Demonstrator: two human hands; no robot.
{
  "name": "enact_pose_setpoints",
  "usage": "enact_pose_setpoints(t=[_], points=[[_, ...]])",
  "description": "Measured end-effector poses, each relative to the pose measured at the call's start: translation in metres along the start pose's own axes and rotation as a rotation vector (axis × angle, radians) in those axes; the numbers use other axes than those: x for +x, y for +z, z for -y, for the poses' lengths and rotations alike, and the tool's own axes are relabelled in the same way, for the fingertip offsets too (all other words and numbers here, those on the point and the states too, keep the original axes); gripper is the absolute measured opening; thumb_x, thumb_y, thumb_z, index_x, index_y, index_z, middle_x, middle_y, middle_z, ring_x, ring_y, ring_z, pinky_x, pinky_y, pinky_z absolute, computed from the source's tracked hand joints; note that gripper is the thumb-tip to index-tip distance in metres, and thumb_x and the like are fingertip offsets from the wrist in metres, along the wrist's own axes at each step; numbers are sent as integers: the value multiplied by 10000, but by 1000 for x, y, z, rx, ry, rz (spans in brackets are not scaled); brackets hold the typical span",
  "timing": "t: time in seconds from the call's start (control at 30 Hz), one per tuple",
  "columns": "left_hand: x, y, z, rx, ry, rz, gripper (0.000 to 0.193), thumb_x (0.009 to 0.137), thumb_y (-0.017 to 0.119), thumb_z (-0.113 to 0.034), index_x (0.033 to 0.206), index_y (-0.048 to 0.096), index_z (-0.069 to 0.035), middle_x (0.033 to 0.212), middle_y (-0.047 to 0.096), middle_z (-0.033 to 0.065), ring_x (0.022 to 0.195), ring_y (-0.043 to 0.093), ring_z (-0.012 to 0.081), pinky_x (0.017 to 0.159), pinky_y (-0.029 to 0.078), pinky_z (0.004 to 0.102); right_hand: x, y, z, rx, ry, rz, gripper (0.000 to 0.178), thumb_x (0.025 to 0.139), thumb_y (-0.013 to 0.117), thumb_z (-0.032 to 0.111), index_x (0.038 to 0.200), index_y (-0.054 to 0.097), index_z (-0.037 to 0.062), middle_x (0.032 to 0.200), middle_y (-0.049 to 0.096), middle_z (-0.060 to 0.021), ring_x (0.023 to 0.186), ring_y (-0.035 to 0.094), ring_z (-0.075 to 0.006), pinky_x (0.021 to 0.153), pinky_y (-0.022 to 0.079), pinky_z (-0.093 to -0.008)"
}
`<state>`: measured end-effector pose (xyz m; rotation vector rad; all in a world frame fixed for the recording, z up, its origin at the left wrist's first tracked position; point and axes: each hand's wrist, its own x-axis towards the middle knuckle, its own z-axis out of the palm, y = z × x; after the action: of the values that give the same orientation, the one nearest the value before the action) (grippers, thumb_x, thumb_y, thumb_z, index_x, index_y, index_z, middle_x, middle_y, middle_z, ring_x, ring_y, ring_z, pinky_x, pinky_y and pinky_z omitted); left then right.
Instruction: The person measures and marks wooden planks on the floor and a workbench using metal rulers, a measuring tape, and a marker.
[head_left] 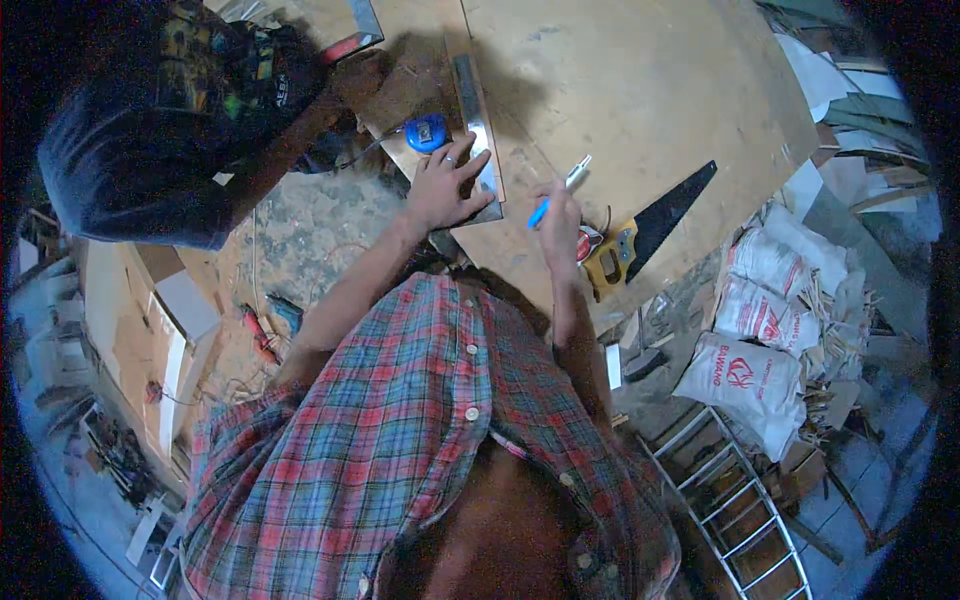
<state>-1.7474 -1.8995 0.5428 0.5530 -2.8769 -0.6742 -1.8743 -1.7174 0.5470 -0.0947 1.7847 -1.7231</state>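
My left hand (450, 187) lies with fingers spread on a metal ruler or square (486, 172), pressing its near end at the edge of the plywood sheet (640, 90). The ruler runs away from me along a narrow wooden strip (458, 38). Just beyond my left hand sits a blue tape measure (426, 132). Closed around a blue and white pen (577, 172) is my right hand (560, 225), held over the sheet to the right of the ruler. Beside it on the right lies a handsaw (672, 217) with a yellow handle, next to a small red round object (588, 241).
Another person (150, 165) in a dark shirt leans in from the upper left, an arm reaching toward a red-handled square (348, 46). White sacks (745, 385) and wood scraps lie at right, above a metal ladder (725, 500). Power tools (262, 335) rest on the left.
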Motion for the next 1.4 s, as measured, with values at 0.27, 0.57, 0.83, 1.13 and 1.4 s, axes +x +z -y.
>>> enact_pose_setpoints(t=[0.27, 0.57, 0.83, 1.13, 1.4], points=[[-1, -3, 0, 2, -15, 29, 719, 819, 678, -561, 1441, 514, -240, 1582, 328, 83, 1394, 370, 353, 1106, 342, 538, 21, 13, -18, -467, -318, 150, 255, 994, 605, 189, 1083, 668, -42, 868, 727, -76, 719, 653, -86, 620, 546, -264], [0, -6, -2, 23, -23, 31, 712, 813, 688, -552, 1427, 530, -229, 1571, 341, 91, 1383, 385, 344, 1108, 346, 512, 19, 24, -6, -500, -305, 81, 226, 945, 660, 242, 982, 711, 24, 797, 702, -143, 694, 675, -192, 652, 521, -340], [-2, -5, -1, 29, 16, 3, 719, 815, 676, -575, 1422, 533, -217, 1565, 348, 99, 1358, 406, 346, 1089, 359, 522, 24, 25, -11, -515, -226, 129, 260, 953, 634, 265, 988, 712, 20, 790, 717, -141, 707, 698, -238, 653, 529, -372], [-1, -4, -1, 42, 23, 5, 718, 825, 663, -574, 1431, 527, -213, 1565, 352, 108, 1365, 404, 352, 1091, 360, 520, 19, 17, -2, -688, -364, 215, 211, 968, 617, 177, 958, 680, -24, 650, 621, -32, 576, 559, -85, 525, 449, -276], [-1, -7, -4, 26, 10, 14, 707, 825, 661, -570, 1424, 537, -214, 1567, 348, 111, 1360, 411, 358, 1104, 352, 514, 20, 29, 5, -584, -412, 182, 225, 970, 600, 187, 939, 687, -19, 642, 631, -53, 559, 572, -101, 513, 449, -296]])
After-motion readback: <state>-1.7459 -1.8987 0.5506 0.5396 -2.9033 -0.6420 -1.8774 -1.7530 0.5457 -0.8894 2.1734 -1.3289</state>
